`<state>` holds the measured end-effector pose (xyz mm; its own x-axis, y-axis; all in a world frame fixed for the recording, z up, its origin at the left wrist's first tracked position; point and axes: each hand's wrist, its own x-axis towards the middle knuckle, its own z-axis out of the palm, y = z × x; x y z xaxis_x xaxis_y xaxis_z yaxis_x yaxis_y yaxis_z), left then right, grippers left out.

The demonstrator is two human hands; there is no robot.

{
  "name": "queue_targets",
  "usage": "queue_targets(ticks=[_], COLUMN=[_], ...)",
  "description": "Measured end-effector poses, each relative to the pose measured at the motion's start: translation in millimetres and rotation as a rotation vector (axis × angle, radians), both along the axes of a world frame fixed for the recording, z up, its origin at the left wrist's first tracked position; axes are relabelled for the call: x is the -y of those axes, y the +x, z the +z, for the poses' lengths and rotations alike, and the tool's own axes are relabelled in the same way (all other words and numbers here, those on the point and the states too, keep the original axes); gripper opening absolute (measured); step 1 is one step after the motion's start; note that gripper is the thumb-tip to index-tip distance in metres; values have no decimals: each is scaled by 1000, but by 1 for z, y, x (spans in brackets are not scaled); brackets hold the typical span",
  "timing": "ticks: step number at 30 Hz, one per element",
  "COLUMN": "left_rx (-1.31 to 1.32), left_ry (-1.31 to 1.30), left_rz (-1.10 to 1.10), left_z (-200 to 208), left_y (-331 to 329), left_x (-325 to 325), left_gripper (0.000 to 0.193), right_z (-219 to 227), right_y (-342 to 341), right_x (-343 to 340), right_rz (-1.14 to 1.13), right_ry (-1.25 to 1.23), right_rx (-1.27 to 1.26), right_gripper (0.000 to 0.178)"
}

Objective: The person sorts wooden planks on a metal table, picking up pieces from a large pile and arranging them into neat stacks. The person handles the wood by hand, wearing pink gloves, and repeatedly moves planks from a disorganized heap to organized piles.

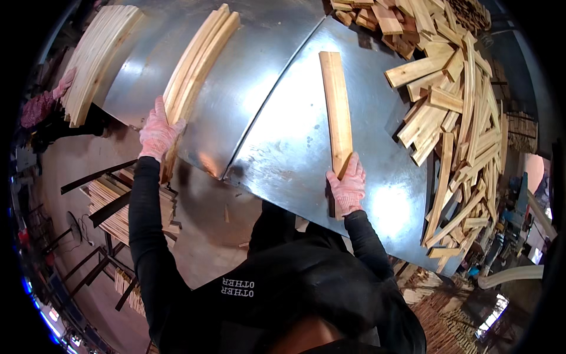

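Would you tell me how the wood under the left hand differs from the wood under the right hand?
The left hand grips a stack of slats; the right hand holds a single board. The stack leans diagonally and overhangs the metal table edge; the board lies near-straight on it. Both are pale wood, gripped at the near end.

Both the left hand (158, 134) and right hand (348, 187) wear pale pink knit gloves over black sleeves; the single slat (336, 112) and stacked slats (197, 71) are light yellowish wood with darker grain, and the metal table (295, 147) is shiny silver-grey
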<state>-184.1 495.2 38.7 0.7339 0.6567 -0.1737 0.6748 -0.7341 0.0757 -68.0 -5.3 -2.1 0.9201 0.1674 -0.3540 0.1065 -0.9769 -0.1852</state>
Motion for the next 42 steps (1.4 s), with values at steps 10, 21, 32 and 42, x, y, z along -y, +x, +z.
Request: queue_targets(ticks=[10,21,32,42], left_rx=[-225,726,251,25], left_ry=[-233,-484,298,133], left_rz=[-667,517,1501,1077], left_z=[133,57,-116,-363], left_y=[119,-209,-651,-866], left_x=[227,173,-26,-209], left_gripper=[86,45,34,22], right_z=[117,14,-37,-122], right_y=[114,-3,-219,-362], right_x=[4,24,-119,-150], right_rz=[1061,439,895,953], right_ry=[486,489,521,523], right_rx=[894,295,177,-433], right_gripper=[55,73,56,51])
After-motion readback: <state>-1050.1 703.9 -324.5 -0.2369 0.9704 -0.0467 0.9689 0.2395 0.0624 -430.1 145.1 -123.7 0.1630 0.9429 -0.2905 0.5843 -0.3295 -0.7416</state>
